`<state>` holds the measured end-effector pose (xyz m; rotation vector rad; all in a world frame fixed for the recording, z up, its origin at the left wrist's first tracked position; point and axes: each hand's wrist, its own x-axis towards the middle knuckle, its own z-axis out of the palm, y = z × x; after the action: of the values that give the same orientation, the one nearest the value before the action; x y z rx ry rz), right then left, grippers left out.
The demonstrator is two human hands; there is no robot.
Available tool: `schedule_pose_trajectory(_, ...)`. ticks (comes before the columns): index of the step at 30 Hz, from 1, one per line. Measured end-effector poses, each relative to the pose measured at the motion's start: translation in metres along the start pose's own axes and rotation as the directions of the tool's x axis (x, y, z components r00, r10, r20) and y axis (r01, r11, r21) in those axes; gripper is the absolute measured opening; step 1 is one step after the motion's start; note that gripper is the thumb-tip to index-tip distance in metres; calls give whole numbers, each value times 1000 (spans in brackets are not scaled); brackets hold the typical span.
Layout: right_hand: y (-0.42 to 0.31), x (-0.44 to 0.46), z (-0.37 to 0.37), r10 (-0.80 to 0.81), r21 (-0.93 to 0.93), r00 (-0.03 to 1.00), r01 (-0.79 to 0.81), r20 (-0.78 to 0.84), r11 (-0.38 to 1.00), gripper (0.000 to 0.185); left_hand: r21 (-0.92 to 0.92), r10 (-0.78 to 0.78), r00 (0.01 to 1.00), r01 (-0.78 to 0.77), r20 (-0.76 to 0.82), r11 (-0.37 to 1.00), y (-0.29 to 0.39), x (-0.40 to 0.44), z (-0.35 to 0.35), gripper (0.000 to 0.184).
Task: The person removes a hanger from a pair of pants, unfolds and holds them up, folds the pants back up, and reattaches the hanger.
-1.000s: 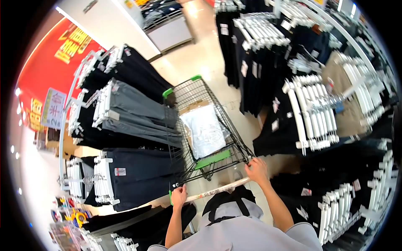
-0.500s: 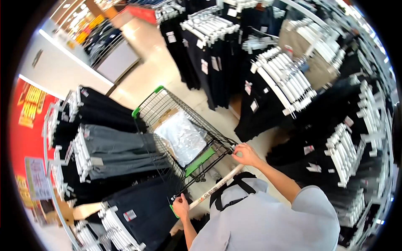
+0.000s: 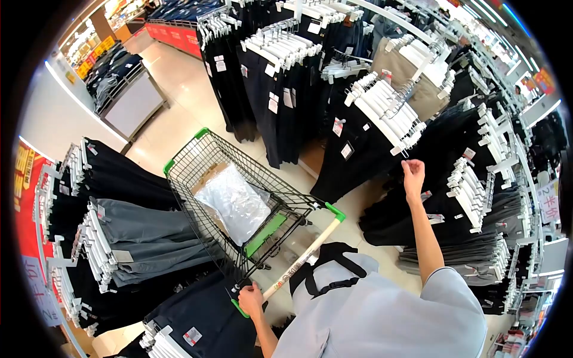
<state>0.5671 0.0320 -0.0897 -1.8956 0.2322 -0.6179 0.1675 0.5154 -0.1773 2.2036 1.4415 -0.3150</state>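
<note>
My left hand [image 3: 250, 300] is wrapped round the near-left end of the cart's cream handle bar [image 3: 301, 261]. The wire shopping cart [image 3: 262, 161] has green corner caps and stands in front of me. In its basket lies a clear plastic-wrapped package [image 3: 233, 203] with brown cardboard beside it. Off the bar, my right hand [image 3: 413, 179] is raised with its fingers curled together. Its fingertips are just below the end of a white hanger [image 3: 397, 122] on a row of black trousers [image 3: 349, 149]. Whether they touch it or hold anything, I cannot tell.
Racks of grey trousers [image 3: 152, 230] and dark trousers [image 3: 203, 310] border the cart on the left. Beige trousers [image 3: 406, 77] and more black ones hang on the right. Behind is tiled floor [image 3: 179, 89] beside a display table [image 3: 134, 104] piled with folded clothes.
My right hand has let go of the cart's handle and moved up and right to the trouser hangers. My left hand keeps its grip. The view has turned slightly rightward.
</note>
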Motion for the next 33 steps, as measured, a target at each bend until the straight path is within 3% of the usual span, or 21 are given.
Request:
schedule_pose_trajectory(3,-21,18,10,-74,23,995,73,68,997,38,-5,1,1000,-1,21,1000,8,4,-7,35)
schedule_pose_trajectory(5,-38,23,23,-85,-127,993,96,87,987,46,-39,34,998,-32,45,999,9,9,-7,34)
schedule_pose_trajectory(8,-43,31,26,6,-249,996,18,92,968,47,-108,100,992,-92,72,990,9,13,0,31)
schedule_pose_trajectory(10,-42,33,25,63,-203,979,-23,192,979,44,-143,125,990,-114,70,983,13,11,6,30)
schedule_pose_trajectory(13,-56,24,27,93,-216,960,-35,264,976,42,-141,164,985,-170,-54,975,20,-2,9,31)
schedule_pose_trajectory(16,-68,22,26,-54,-321,939,170,340,931,48,-135,239,940,-277,-245,951,29,-14,11,43)
schedule_pose_trajectory(20,-80,31,21,-31,-399,911,211,412,892,55,-131,232,933,-275,-276,952,26,-16,14,49)
schedule_pose_trajectory(26,-69,61,4,-110,-445,838,390,535,806,53,-109,386,772,-501,-505,858,22,-19,22,44)
schedule_pose_trajectory(29,-63,65,0,-141,-417,807,435,573,798,53,-151,472,666,-655,-578,740,91,-26,6,31)
schedule_pose_trajectory(32,-59,74,3,-207,-393,752,533,626,749,54,-379,426,731,-657,-533,652,211,-31,28,21)
schedule_pose_trajectory(33,-59,75,4,-197,-383,735,539,649,750,54,-424,483,758,-648,-439,632,258,-39,38,20)
